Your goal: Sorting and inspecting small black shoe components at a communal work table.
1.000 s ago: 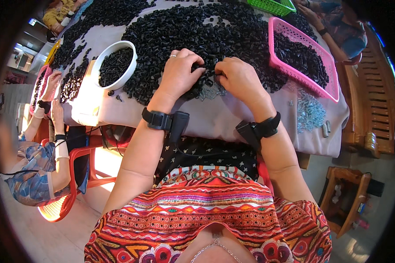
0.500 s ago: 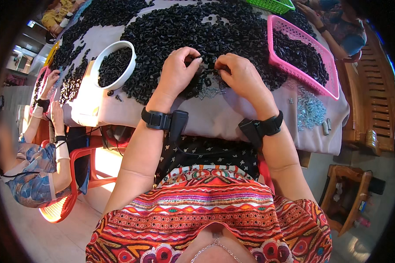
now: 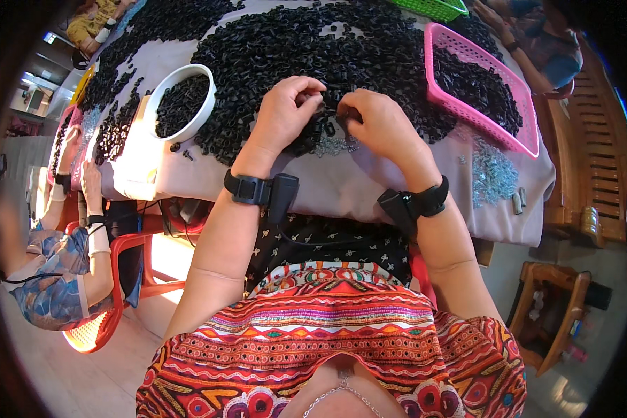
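My left hand point(image 3: 285, 111) is closed in a pinch over a wide heap of small black plastic parts point(image 3: 258, 56). Whatever sits at its fingertips is too small and dark to make out. Just to the right, my right hand point(image 3: 382, 120) has thumb and fingers curled together, and anything in them is hidden against the black heap. A narrow gap separates the two sets of fingertips. Below that gap, on the cloth, lies a little pile of small clear or silvery pieces point(image 3: 333, 146).
A white bowl point(image 3: 210, 104) of black parts stands left of my hands, a pink basket point(image 3: 435, 94) of them at right. Near the right edge lie bluish clear pieces point(image 3: 493, 174). Beyond is a green basket point(image 3: 442, 8). Co-workers sit left point(image 3: 56, 279) and far right point(image 3: 536, 49).
My fingertips have shifted slightly: the left index finger reaches a bit further right, and the right hand has moved slightly left and down. The left co-worker's raised hand has lowered.
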A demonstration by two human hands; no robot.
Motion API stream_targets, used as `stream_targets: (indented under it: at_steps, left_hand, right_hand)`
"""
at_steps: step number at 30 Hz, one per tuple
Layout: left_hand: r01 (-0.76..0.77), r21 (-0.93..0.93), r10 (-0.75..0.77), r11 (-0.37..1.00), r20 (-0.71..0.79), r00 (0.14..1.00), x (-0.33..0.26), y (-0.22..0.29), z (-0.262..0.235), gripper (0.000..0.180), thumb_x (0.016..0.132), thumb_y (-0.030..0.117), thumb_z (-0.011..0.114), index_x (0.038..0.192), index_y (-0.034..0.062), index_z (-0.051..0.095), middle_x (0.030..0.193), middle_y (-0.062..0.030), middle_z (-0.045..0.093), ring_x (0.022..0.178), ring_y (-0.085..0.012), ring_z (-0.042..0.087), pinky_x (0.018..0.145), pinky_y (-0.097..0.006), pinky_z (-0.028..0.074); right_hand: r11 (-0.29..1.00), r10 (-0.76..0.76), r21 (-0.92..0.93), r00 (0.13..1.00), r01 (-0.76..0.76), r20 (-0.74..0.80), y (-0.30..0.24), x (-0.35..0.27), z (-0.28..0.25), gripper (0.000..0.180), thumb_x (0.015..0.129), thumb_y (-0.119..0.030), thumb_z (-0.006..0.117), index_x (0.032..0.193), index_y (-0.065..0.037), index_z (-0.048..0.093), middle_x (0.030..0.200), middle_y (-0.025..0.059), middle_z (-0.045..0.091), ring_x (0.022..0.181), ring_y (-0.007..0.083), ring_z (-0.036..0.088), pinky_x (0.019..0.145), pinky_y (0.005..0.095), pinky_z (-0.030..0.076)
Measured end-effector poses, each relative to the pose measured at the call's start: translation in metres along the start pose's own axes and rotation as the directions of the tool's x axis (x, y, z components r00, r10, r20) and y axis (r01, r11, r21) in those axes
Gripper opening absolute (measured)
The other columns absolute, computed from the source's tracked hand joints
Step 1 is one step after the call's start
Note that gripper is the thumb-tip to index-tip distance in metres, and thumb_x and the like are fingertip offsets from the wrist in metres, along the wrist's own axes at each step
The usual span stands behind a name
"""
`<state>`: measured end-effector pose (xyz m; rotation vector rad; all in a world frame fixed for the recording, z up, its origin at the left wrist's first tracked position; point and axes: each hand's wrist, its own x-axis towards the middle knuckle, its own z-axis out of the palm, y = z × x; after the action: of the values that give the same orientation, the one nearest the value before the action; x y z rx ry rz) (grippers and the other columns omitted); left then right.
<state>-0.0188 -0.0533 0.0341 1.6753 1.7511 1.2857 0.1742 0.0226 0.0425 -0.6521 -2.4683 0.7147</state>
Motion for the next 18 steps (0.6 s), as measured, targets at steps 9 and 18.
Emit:
stream_targets:
  at_steps: [9, 18]
  left_hand:
    - [-0.175, 0.468, 0.126, 0.867, 0.134, 0.983, -0.0007, 0.0028, -0.0024, 0.028, 0.083, 0.011, 0.070, 0.110, 0.0110, 0.070, 0.099, -0.0077, 0.066, 0.098, -0.0280, 0.060, 0.087, -0.039, 0.049]
    - [-0.262, 0.481, 0.260, 0.836, 0.072, 0.963, -0.0012, 0.0022, -0.0001, 0.021, 0.082, 0.013, 0.069, 0.103, 0.0151, 0.071, 0.091, -0.0043, 0.065, 0.092, -0.0287, 0.059, 0.082, -0.040, 0.051]
  right_hand:
    - [0.990, 0.015, 0.141, 0.985, 0.009, -0.171, -0.0002, 0.0022, -0.0020, 0.019, 0.076, 0.002, 0.060, 0.094, 0.000, 0.067, 0.084, 0.0098, 0.057, 0.072, 0.0205, 0.058, 0.067, 0.0311, 0.048]
    - [0.975, 0.075, 0.220, 0.987, -0.042, -0.145, -0.0013, 0.0025, 0.0002, 0.026, 0.078, 0.006, 0.061, 0.102, 0.001, 0.068, 0.091, 0.0101, 0.064, 0.078, 0.0183, 0.063, 0.072, 0.0295, 0.051]
